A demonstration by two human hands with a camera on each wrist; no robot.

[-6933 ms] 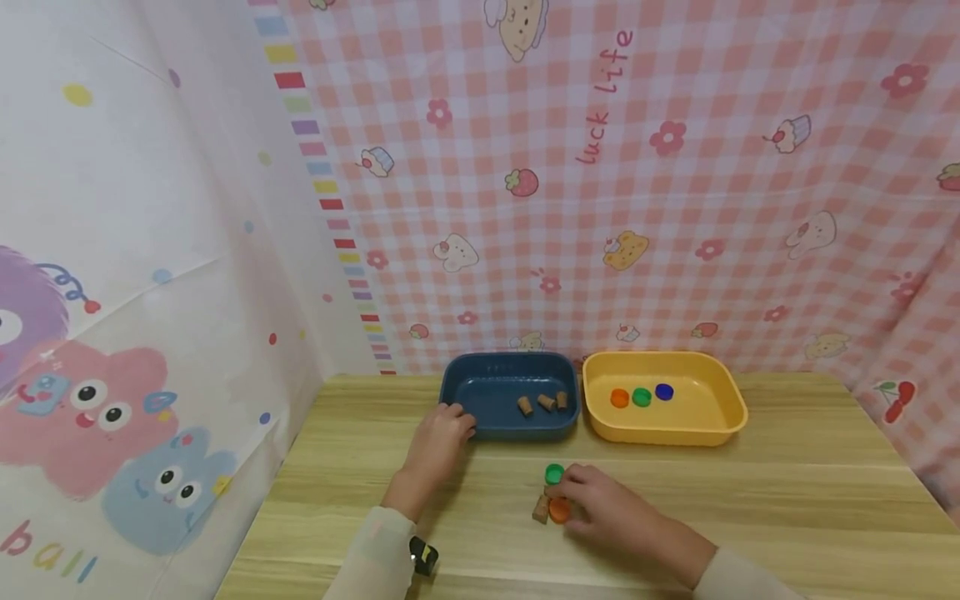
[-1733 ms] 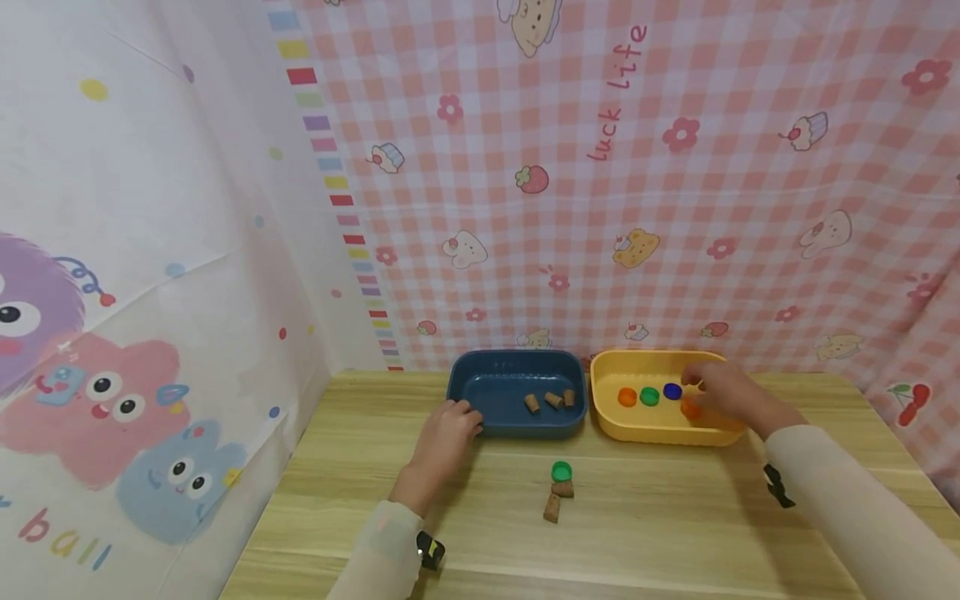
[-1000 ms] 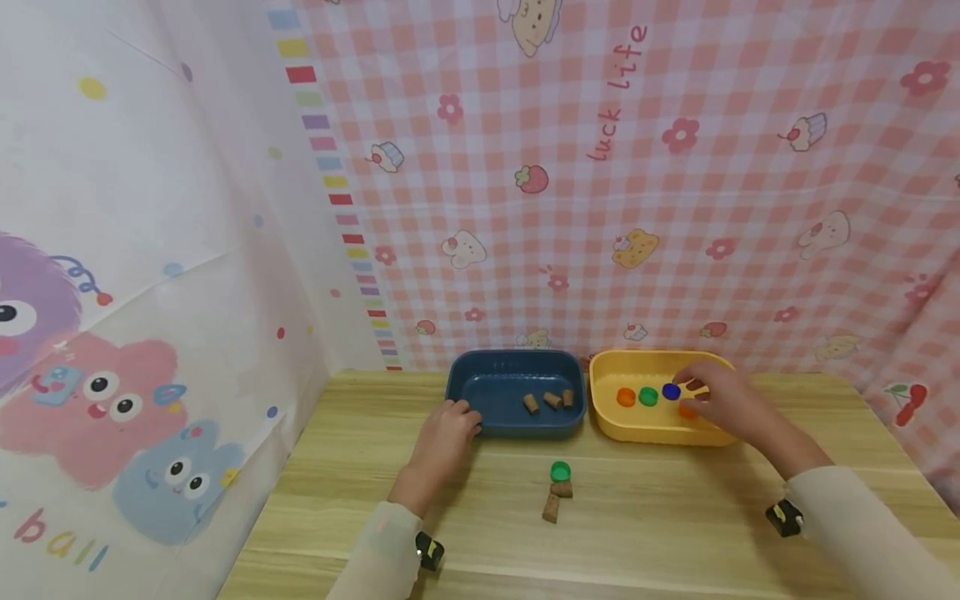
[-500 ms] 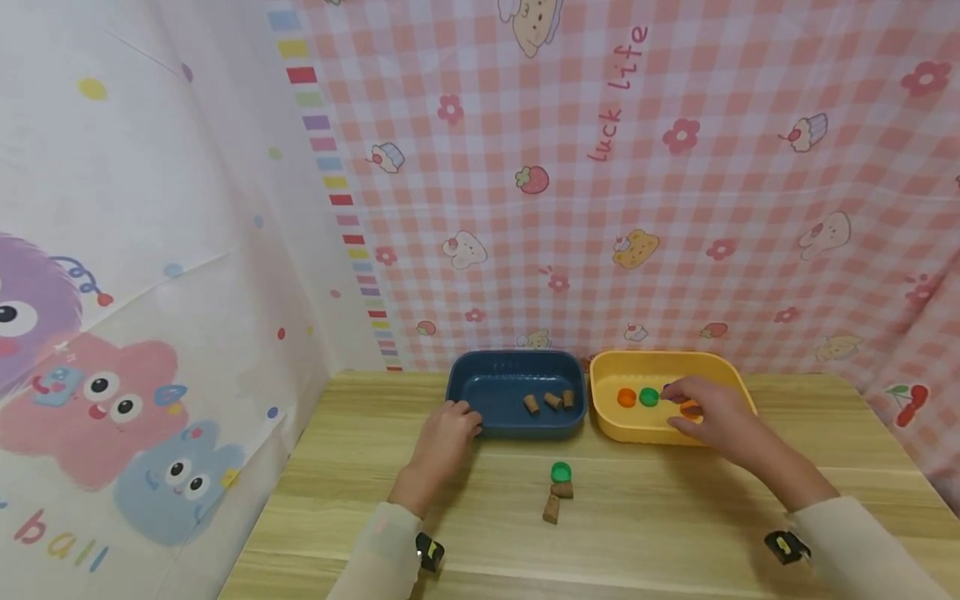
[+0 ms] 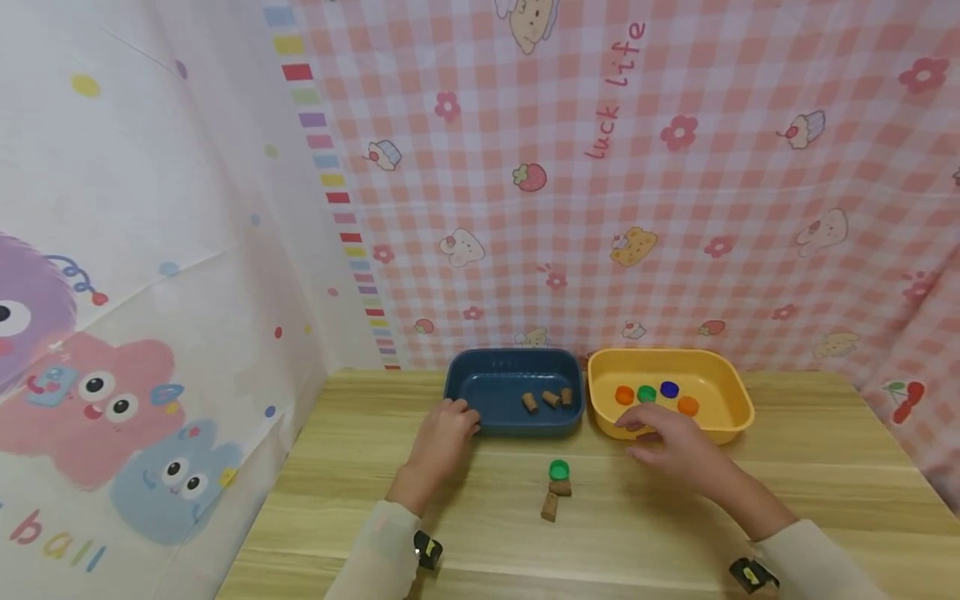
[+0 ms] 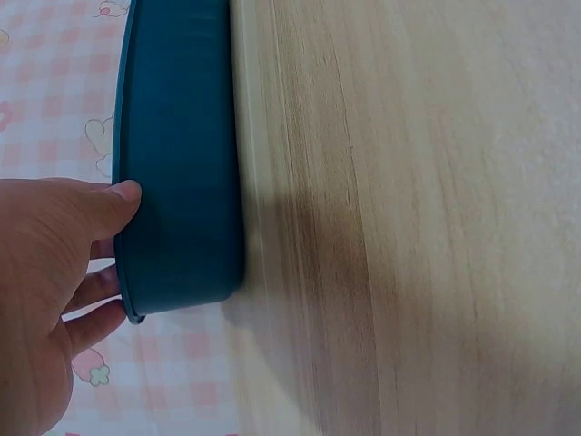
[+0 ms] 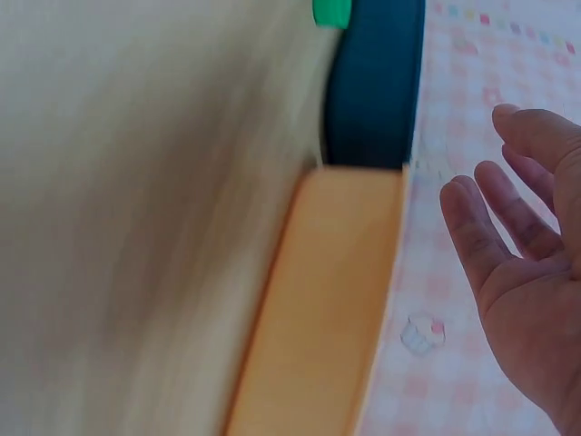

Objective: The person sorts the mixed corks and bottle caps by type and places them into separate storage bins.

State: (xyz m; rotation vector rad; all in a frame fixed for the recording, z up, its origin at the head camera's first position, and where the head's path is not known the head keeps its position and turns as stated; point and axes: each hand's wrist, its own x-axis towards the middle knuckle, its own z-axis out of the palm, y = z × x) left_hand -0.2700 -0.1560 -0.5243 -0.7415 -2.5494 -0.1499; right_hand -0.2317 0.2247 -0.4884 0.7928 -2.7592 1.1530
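At its front left corner, my left hand point(image 5: 442, 433) grips the dark blue tray point(image 5: 487, 390). In the left wrist view its thumb point(image 6: 118, 204) lies on the outer wall, the other fingers behind the rim. Three corks point(image 5: 551, 399) lie in that tray. My right hand point(image 5: 671, 442) is over the front edge of the yellow tray point(image 5: 716, 392), fingers spread and nothing in them. Inside the yellow tray are two orange bottle caps point(image 5: 687, 406), a green cap point(image 5: 647, 393) and a blue cap point(image 5: 669, 389). Another green cap point(image 5: 559, 470) lies on the table by two corks point(image 5: 550, 507).
Both trays stand side by side at the back of the wooden table point(image 5: 600, 550), against a pink checked cloth point(image 5: 555, 208). A white printed cloth point(image 5: 187, 317) hangs at the left. Each wrist carries a small black device point(image 5: 427, 551).
An orange cap has gone from the table into the yellow tray. My right hand has let go of it and drawn back toward the front left. The left hand has stayed at the blue tray.
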